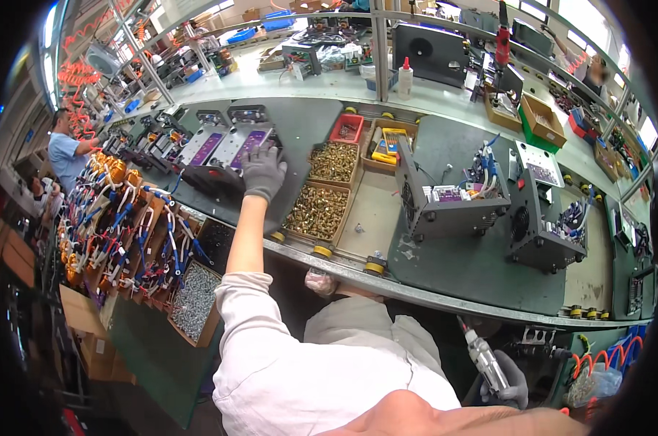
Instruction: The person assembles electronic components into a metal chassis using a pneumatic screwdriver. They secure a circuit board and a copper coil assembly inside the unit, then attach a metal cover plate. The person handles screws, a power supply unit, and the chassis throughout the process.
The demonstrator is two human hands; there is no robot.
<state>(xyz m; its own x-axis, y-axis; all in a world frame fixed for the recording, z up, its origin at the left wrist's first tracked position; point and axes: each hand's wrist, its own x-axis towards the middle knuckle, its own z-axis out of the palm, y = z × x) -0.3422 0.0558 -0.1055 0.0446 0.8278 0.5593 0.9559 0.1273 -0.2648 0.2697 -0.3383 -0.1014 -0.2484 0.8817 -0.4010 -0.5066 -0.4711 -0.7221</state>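
Observation:
My left hand (pixel 263 173), in a grey glove, reaches out over the bench. Its fingers are stretched and lie on the near right edge of a metal chassis with a purple circuit board (pixel 253 145). A similar chassis with a purple board (pixel 207 149) stands just left of it. Low on the right, beside my body, my right hand (pixel 514 384), also gloved, is wrapped round a silver power screwdriver (pixel 487 361). The driver's bit points up and to the left, away from the bench units.
Boxes of brass-coloured fasteners (pixel 317 211) sit mid-bench, near a red tray (pixel 346 128) and a yellow case (pixel 388 145). Two black-cased units (pixel 452 211) (pixel 547 229) stand to the right. Wired coils (pixel 125 218) crowd the left, above a box of silver screws (pixel 196 301). Another person (pixel 67 149) works far left.

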